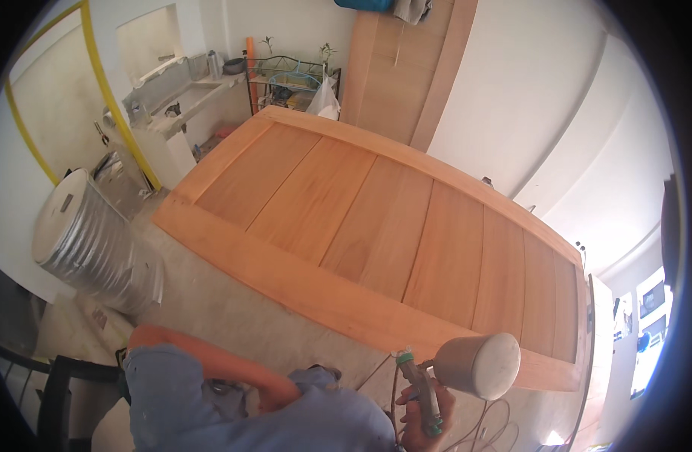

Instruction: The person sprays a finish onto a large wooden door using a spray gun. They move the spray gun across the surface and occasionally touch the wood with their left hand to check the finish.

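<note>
At the lower right, my right hand point(427, 416) is closed around the handle of a spray gun point(421, 388) with green fittings. A rounded pale cup point(478, 365) is attached to it, overlapping the near edge of a large wooden door panel point(376, 215). That panel lies flat, its reddish-brown planks set within a frame. My left forearm point(237, 369) bends across my blue shirt point(263, 422). Folds of the shirt hide the fingers of my left hand.
A thin hose point(491, 422) loops below the gun. Left of the panel stands a silver-wrapped cylinder point(97, 241). Behind it are a sink counter point(188, 102) and a metal rack point(293, 75) with plants. Another wooden door point(395, 75) leans on the back wall.
</note>
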